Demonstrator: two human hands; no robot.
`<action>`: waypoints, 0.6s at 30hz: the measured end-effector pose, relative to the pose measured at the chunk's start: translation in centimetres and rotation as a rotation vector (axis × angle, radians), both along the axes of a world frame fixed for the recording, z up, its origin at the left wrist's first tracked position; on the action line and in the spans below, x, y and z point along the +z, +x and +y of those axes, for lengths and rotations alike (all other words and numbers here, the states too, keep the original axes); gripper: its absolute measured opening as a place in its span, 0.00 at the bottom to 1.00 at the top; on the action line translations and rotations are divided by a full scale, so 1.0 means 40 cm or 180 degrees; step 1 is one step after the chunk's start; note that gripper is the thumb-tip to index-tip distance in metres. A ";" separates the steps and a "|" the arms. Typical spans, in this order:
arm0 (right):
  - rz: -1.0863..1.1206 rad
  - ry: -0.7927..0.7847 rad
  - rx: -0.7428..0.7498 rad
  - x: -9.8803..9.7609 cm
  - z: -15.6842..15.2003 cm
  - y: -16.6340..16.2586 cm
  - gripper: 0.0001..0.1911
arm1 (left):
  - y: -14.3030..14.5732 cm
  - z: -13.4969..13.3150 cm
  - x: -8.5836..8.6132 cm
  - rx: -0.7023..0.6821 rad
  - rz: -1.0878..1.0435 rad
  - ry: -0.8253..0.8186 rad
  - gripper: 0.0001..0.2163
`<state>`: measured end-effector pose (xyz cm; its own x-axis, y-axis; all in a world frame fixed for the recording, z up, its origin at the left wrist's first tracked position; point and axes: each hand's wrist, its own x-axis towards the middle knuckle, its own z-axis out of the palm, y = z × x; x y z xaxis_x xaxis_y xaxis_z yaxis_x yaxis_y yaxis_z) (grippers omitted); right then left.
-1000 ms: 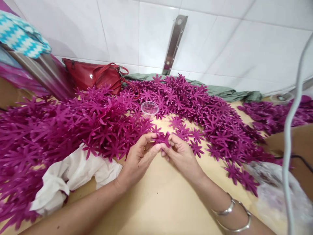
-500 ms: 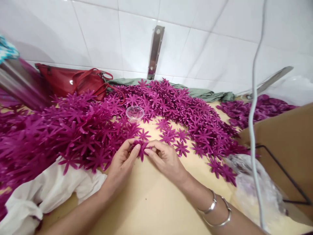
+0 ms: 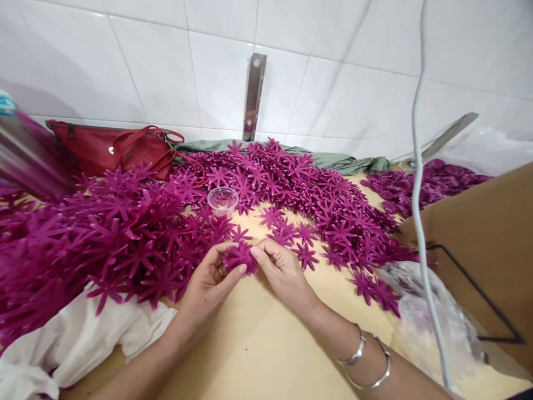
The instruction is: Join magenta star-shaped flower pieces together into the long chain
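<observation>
Both hands meet over the tan tabletop (image 3: pixel 258 339) and pinch one magenta star-shaped flower piece (image 3: pixel 239 256) between their fingertips. My left hand (image 3: pixel 208 286), with a ring on one finger, grips its left side. My right hand (image 3: pixel 283 275), two silver bangles on its wrist, grips the right side. A broad heap of the same magenta flower pieces (image 3: pixel 125 233) curves around the hands from the left to the back right. A small clear plastic cup (image 3: pixel 223 200) stands just beyond the hands among the pieces.
A red handbag (image 3: pixel 112 149) lies against the white tiled wall at the back left. White cloth (image 3: pixel 75 339) lies at the lower left. A cardboard box (image 3: pixel 483 233), a clear plastic bag (image 3: pixel 425 316) and a hanging grey cable (image 3: pixel 418 183) are at the right.
The view has swung to the right, bringing the cardboard box into sight. Both hands keep hold of the flower piece and have turned it slightly between the fingertips.
</observation>
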<state>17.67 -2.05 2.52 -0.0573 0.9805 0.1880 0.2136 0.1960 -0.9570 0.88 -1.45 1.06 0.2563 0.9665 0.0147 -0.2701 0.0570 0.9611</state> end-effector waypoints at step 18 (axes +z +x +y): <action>0.0639 -0.0056 -0.0789 -0.016 0.025 0.017 0.10 | -0.025 -0.005 0.008 0.0722 0.0088 -0.0069 0.11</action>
<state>18.34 -1.04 1.87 0.2203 0.9632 0.1542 0.0594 0.1446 -0.9877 -0.10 -1.66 1.39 0.0323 0.9994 -0.0108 -0.2519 0.0186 0.9676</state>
